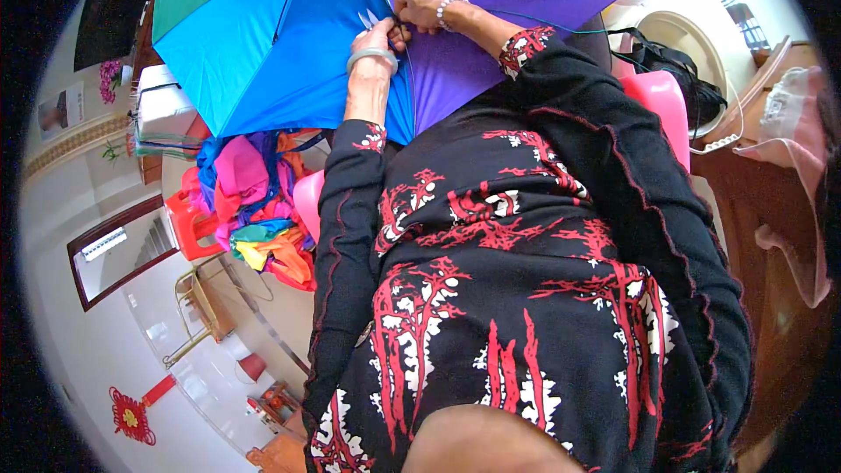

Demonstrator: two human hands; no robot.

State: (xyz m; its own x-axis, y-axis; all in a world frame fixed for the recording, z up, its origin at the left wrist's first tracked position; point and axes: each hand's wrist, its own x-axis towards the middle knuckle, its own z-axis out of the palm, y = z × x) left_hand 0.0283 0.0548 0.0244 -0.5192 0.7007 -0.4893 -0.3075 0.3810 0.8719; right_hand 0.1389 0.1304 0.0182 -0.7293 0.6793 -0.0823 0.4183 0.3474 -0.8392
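Note:
An opened umbrella [254, 61] with green, blue and purple panels spreads over my lap, its dark ribs showing. At the seam between blue and purple, my left hand [375, 42], with a pale bangle at the wrist, is closed round small scissors [368, 19], the metal blades pointing up and away. Just right of it, my right hand [422, 7], with a beaded bracelet, has its fingers pinched together at the rib. What they grip is too small or hidden to make out. A thin teal thread [561, 29] runs across the purple panel toward the right.
Left of me, a heap of bright multicoloured cloth [254, 184] lies by a red plastic stool [188, 219]. On the right are a pink chair back [659, 109], a round beige tub [692, 31], a black bag [679, 79] and a pink lace-edged cloth [793, 149].

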